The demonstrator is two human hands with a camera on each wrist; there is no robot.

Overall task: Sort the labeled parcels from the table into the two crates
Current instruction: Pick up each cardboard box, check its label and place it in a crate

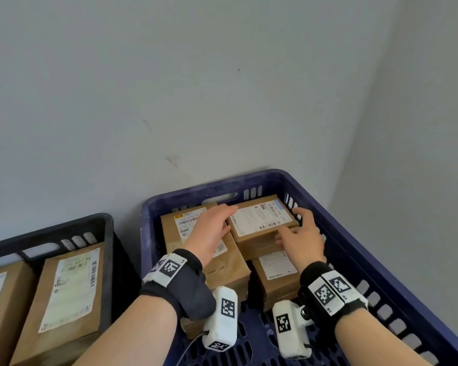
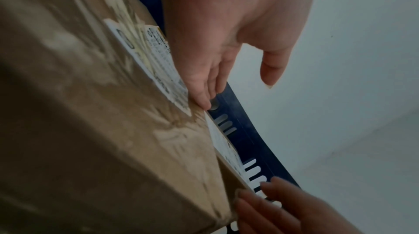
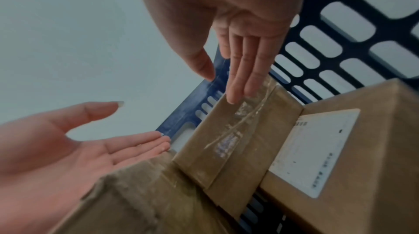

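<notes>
A blue slatted crate [image 1: 354,223] stands in the room's corner, holding brown cardboard parcels. The top parcel [image 1: 262,220] lies flat at the crate's far right, white barcoded label up, stacked on another box. Beside it to the left sits a taped parcel [image 1: 180,225] with a yellow-marked label, and nearer lies a parcel [image 1: 275,270] with a plain white label. A black crate [image 1: 101,223] to the left holds two large labelled parcels [image 1: 69,291].
</notes>
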